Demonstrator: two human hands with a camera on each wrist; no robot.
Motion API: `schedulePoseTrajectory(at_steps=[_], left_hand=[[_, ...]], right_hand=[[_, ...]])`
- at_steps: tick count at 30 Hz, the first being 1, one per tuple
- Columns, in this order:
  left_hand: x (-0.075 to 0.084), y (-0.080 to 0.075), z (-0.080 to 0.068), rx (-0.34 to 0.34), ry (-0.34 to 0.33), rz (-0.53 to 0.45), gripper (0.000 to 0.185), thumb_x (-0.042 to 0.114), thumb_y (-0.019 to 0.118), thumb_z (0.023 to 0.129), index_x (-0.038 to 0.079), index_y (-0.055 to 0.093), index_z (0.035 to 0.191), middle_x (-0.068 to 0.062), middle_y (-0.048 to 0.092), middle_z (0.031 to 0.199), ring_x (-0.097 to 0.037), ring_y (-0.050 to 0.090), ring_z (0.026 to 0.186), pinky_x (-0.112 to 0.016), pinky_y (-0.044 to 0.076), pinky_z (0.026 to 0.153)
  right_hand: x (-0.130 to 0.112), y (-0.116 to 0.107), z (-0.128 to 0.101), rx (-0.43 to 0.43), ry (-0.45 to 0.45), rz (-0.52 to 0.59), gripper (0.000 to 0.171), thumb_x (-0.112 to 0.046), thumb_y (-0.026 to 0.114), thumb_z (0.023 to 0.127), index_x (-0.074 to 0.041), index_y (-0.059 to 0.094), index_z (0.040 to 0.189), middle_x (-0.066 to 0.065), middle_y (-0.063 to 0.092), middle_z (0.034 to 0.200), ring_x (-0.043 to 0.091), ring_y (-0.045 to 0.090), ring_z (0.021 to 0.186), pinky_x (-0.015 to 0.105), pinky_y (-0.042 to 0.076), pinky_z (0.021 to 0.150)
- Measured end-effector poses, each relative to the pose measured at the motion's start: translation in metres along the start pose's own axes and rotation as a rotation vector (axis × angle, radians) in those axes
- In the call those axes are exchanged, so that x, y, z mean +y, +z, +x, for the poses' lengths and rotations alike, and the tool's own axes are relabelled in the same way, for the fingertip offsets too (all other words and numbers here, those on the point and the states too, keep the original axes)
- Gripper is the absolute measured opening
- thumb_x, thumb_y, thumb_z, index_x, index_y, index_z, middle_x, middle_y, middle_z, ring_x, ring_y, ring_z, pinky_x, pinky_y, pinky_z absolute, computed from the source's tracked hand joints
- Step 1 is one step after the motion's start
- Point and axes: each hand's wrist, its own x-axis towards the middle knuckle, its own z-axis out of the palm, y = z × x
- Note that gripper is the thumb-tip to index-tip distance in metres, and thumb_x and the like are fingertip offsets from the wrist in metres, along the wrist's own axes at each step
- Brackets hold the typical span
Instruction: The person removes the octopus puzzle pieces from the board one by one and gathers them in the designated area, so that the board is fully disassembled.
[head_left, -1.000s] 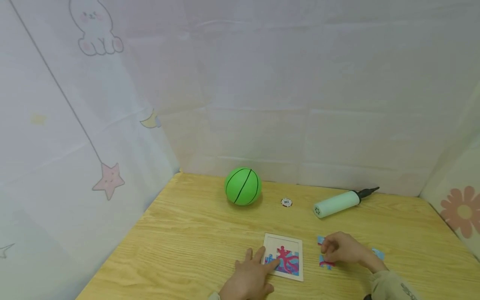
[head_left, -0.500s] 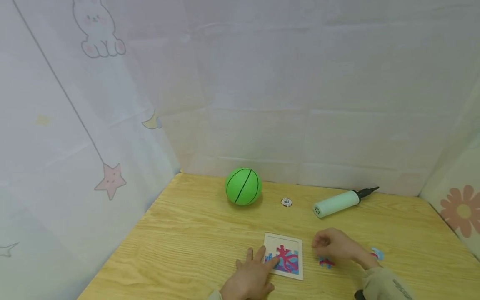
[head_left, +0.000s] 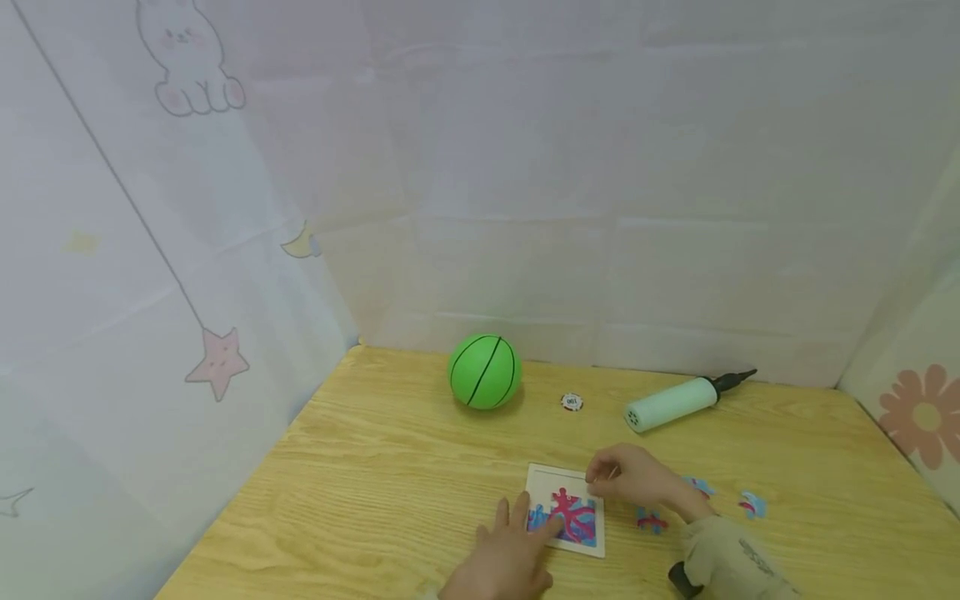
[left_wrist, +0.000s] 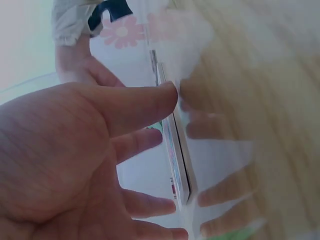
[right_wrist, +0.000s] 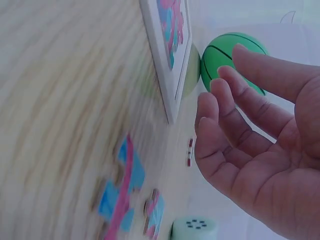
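Green ball (head_left: pixel 485 372), small round chip (head_left: pixel 572 402), pale pump (head_left: pixel 678 402) lie at far side of wooden table (head_left: pixel 375 483), well apart from work. Loose puzzle pieces (head_left: pixel 651 520) beside right hand (head_left: pixel 630 475). Right fingers loosely curled over board's far right corner; held piece not discernible. Left hand (head_left: pixel 502 554) flat, fingers straight, on puzzle board (head_left: pixel 566 518) near edge. Board white-framed, pink-blue picture partly filled.

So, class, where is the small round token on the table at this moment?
In the head view the small round token lies toward the back of the table, apart from both the green ball on its left and the pale pump on its right.
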Motion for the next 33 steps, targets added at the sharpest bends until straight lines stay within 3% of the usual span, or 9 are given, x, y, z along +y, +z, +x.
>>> schedulePoseTrajectory(at_steps=[5,12,19,33], left_hand=[[0.002,0.002,-0.002,0.011,0.018,0.025,0.066,0.037,0.074,0.081,0.032,0.048,0.141,-0.023,0.034,0.147,-0.049,0.034,0.131,-0.069,0.039,0.089],[0.0,0.005,-0.001,-0.024,0.012,0.046,0.065,0.041,0.074,0.079,0.032,0.05,0.139,-0.022,0.038,0.145,-0.05,0.036,0.129,-0.068,0.04,0.088],[0.004,0.004,0.002,-0.086,-0.032,0.056,0.061,0.044,0.072,0.081,0.035,0.051,0.137,-0.019,0.036,0.147,-0.048,0.035,0.131,-0.069,0.04,0.089],[0.005,0.001,0.002,-0.089,-0.042,0.058,0.06,0.044,0.073,0.08,0.035,0.053,0.136,-0.02,0.038,0.146,-0.048,0.036,0.13,-0.069,0.04,0.088]], right_hand=[[-0.008,0.01,0.011,0.006,0.028,0.025,0.011,-0.015,0.07,0.087,-0.006,0.068,0.092,-0.002,0.065,0.085,0.014,0.06,0.079,0.028,0.051,0.068],[-0.011,0.022,0.023,0.004,0.037,0.004,0.012,-0.014,0.072,0.084,-0.005,0.07,0.091,-0.002,0.067,0.082,0.012,0.061,0.076,0.028,0.051,0.068],[-0.012,0.028,0.027,-0.002,0.087,0.024,0.007,-0.012,0.072,0.085,-0.006,0.068,0.087,-0.002,0.063,0.076,0.011,0.056,0.068,0.026,0.048,0.06],[-0.013,0.033,0.03,0.025,0.111,0.013,0.008,-0.011,0.069,0.087,-0.005,0.069,0.081,0.0,0.062,0.071,0.012,0.051,0.061,0.024,0.042,0.052]])
